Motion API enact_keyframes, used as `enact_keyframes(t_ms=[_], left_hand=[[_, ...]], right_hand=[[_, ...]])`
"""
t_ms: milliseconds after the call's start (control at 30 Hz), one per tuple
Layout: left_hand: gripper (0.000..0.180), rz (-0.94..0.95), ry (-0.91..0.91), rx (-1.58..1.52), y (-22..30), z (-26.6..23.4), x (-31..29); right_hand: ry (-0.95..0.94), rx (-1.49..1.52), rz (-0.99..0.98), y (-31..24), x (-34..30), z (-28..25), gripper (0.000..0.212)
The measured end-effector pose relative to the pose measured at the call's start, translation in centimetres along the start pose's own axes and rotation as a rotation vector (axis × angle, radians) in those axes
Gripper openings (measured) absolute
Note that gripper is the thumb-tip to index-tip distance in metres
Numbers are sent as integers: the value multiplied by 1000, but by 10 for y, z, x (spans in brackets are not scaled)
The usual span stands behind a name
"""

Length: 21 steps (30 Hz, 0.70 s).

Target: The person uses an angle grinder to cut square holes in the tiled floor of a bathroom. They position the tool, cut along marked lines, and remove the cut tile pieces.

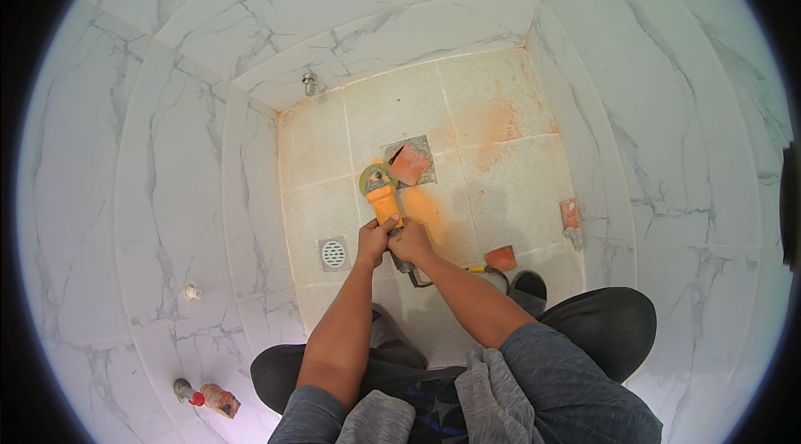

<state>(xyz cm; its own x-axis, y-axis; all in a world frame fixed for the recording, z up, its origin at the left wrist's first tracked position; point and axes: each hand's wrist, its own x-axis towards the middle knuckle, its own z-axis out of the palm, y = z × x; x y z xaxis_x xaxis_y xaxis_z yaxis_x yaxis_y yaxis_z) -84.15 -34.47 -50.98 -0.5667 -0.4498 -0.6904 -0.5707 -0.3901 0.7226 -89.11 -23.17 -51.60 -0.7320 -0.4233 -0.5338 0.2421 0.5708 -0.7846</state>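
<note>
On the pale tiled floor [313, 214], you are holding a yellow grinder [384, 204] with its long axis pointing away from you and leaning slightly left, your left grip [373, 242] and right grip [409, 239] both clasping it. Ahead and a little right of both, the red tile piece [410, 165] is lying over a grey square patch [423, 144], seemingly nearer your right, with the disc [365, 184] sitting just beside its left edge.
</note>
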Motion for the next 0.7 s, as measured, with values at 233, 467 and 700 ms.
enact_keyframes(t_ms=[233,467,700], left_hand=[[37,185,165,-169,-28,-17,-17],[41,263,177,-153,-6,-28,-32],[36,150,-34,-223,34,2,-7]], right_hand=[[-152,-83,-218,-2,-1,9,42],[-86,-36,-281,-23,-5,23,42],[-16,32,-263,-35,12,-33,51]])
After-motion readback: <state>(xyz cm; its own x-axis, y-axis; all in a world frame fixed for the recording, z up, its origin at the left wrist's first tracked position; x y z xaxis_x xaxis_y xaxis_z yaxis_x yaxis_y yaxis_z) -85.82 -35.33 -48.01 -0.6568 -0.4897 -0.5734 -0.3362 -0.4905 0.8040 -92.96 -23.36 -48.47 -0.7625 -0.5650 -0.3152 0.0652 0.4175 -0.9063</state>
